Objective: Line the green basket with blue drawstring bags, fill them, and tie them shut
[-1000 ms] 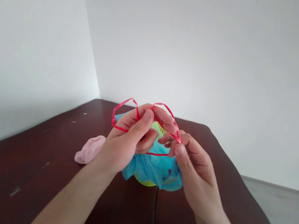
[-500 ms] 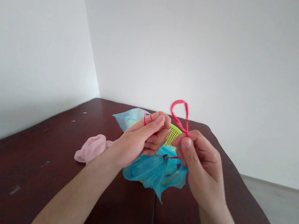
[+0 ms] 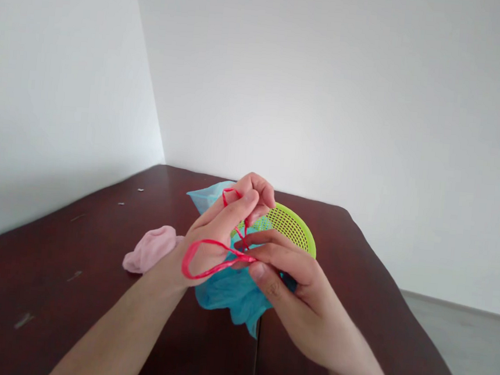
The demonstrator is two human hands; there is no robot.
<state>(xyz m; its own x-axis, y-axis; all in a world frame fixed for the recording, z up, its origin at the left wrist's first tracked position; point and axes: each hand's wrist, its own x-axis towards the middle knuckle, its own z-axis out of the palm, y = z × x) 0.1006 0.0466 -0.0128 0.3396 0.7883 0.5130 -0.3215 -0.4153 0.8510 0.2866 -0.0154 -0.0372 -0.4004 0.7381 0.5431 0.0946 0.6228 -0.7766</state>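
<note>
The red loop [image 3: 205,241] has swung left, the left hand [image 3: 215,237] apparently pinching its upper strand, the right hand [image 3: 293,290] pinching its lower; a loosened pinch would drop it on the blue bag [image 3: 227,296].

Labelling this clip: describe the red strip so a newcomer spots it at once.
On the dark wooden table, find the left hand and right hand working above a crumpled blue plastic sheet. Between them runs a thin bright-red strip, looped beside the left hand and pinched by the right. It is the only narrow, ribbon-like thing, unlike the lime-green mesh dish behind.
</note>
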